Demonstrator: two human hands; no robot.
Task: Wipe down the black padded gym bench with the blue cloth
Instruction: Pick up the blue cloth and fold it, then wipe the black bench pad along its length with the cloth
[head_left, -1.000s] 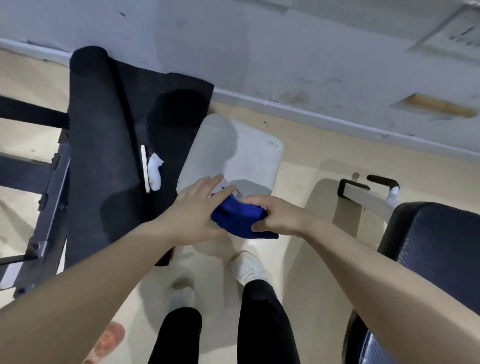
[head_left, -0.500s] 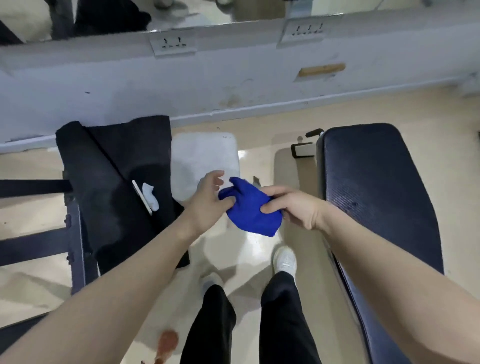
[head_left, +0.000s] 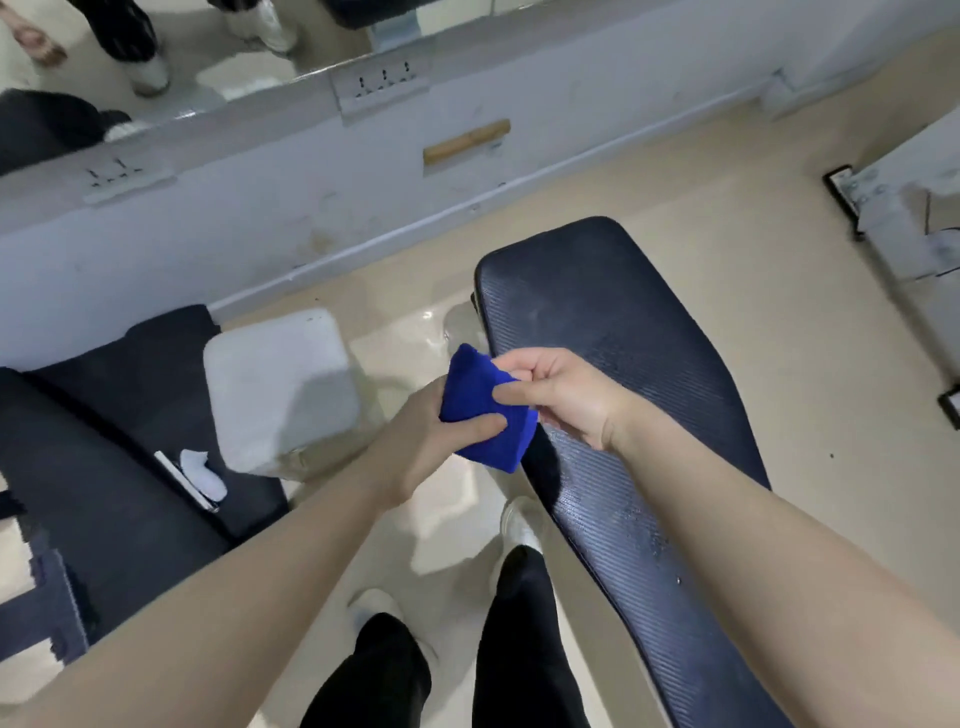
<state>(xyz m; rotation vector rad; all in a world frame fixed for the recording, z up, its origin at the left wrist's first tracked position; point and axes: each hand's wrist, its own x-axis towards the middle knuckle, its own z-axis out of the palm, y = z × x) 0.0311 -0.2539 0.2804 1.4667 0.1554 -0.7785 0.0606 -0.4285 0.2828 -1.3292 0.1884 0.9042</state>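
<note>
- Cloth (head_left: 485, 410), blue and bunched, is held above the near-left edge of the bench (head_left: 623, 374).
- Left hand (head_left: 431, 441) and right hand (head_left: 558, 395) are both pinched shut on it.
- Soft, light fabric; likely best gripped flat under a palm.

Head view, steeply downward, perhaps close.
</note>
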